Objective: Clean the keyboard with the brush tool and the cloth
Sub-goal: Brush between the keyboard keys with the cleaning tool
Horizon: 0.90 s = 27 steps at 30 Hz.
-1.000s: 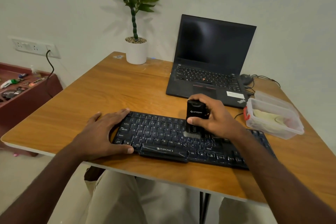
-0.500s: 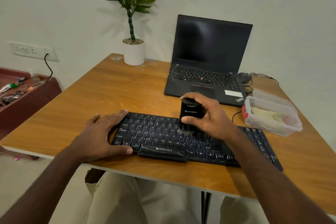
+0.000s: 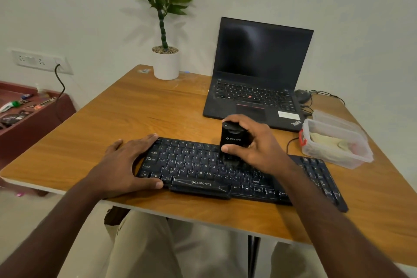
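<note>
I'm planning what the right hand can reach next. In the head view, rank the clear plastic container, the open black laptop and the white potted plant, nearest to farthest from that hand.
From the right hand:
1. Open black laptop, just behind it.
2. Clear plastic container, off to its right.
3. White potted plant, far back left.

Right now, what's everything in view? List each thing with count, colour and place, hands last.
keyboard: one, black, near table edge
brush tool: one, black, upright on the keyboard's middle keys
laptop: one, black, open, behind the keyboard
plastic container: one, clear, right of keyboard, pale cloth inside
potted plant: one, green in white pot, far table edge
table: one, wooden brown
wall socket: one, white, left wall, black cable plugged in
left hand: rests on the keyboard's left end
right hand: grips the brush tool
</note>
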Motion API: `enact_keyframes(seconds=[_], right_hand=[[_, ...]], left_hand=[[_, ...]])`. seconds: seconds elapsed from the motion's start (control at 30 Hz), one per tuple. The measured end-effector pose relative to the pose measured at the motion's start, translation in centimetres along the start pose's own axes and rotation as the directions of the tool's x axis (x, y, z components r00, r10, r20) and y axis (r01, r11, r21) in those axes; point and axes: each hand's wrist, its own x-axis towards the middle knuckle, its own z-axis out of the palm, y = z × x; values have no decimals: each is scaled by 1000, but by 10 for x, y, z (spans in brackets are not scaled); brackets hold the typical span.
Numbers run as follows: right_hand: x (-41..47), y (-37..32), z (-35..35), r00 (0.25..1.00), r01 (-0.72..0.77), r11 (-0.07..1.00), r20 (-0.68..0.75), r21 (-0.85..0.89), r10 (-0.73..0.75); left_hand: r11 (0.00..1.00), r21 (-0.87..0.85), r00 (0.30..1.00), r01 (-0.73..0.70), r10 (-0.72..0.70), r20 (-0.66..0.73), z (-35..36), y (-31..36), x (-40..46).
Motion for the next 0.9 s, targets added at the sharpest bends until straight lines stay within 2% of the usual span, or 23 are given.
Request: enact_keyframes(seconds=[0.1, 0.37, 0.7, 0.8, 0.9], right_hand=[[2, -2, 1, 1000, 1, 1000, -9, 29, 0], [-27, 10, -47, 996, -84, 993, -14, -79, 83], [-3, -5, 10, 998, 1, 999, -61, 54, 3], [-14, -1, -10, 999, -27, 1000, -27, 4, 27], [-33, 5, -42, 996, -74, 996, -62, -51, 71]], left_hand=[[1000, 6, 1000, 3, -3, 3, 0, 0, 0], [1000, 9, 1000, -2, 2, 1, 1, -2, 1], [1000, 14, 1000, 11, -11, 5, 1, -1, -1], [1000, 12, 1000, 3, -3, 4, 2, -2, 0], [1000, 19, 1000, -3, 3, 7, 2, -4, -1]])
